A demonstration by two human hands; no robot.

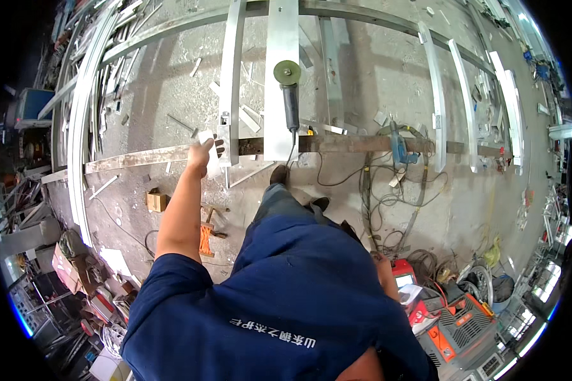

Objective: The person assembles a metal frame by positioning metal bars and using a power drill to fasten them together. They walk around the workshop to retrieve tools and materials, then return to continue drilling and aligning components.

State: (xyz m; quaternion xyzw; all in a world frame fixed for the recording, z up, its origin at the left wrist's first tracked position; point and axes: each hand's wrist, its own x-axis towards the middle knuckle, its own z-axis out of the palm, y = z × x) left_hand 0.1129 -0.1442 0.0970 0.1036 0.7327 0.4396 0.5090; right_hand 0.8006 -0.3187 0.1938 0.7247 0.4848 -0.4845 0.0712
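Observation:
My left hand (200, 156) is closed around a short pale piece (213, 166), flat-looking and whitish; whether it is metal I cannot make out. It is beside the near end of a silver square tube (231, 82), which rests across a rusty beam (152, 157). Low at my right side, my right hand (381, 260) is close to a red machine (403, 271) with a light panel; its fingers are too small and partly hidden to read. Ahead of me an angle grinder (290, 95) with a greenish disc lies on a wide silver profile (281, 38).
A blue power tool (398, 147) sits on the beam among tangled cables (378, 197). Several silver tubes (433, 95) stand across the beams at right. On the floor are offcuts (249, 119), a small cardboard box (156, 201) and an orange cord reel (206, 238). A grey-orange machine (464, 327) stands behind right.

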